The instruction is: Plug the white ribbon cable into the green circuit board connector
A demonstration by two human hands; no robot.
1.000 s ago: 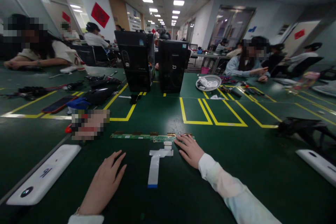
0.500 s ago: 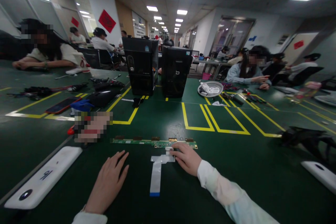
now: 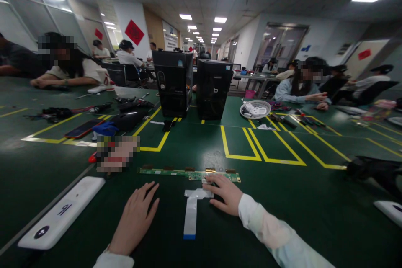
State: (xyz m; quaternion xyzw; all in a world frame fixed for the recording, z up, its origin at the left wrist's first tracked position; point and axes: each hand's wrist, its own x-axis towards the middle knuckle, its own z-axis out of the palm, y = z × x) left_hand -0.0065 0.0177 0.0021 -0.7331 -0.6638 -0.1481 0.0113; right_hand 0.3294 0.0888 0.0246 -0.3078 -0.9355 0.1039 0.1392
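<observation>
A long, narrow green circuit board [image 3: 169, 172] lies across the table in front of me. A white flat ribbon cable [image 3: 190, 215] with a blue end lies below it, folded near the top and running up toward a connector on the board. My right hand [image 3: 226, 194] rests its fingertips at that connector, with the thumb held apart. Its fingers partly hide the cable's upper end, so I cannot tell whether it is seated. To the left of the cable, my left hand [image 3: 136, 215] hovers or rests with loosely spread fingers, touching neither cable nor board.
A white device [image 3: 63, 213] lies at left, near blurred items. Two black computer towers [image 3: 213, 90] stand ahead. A white basket [image 3: 255, 109] sits behind yellow tape outlines on the green table [image 3: 270, 217]. Black gear [image 3: 373, 176] lies at right. Other people sit around.
My right thumb has moved down, away from the fingers at the connector. The whole view has shifted slightly; my left hand keeps its pose and the board and cable stay put.
</observation>
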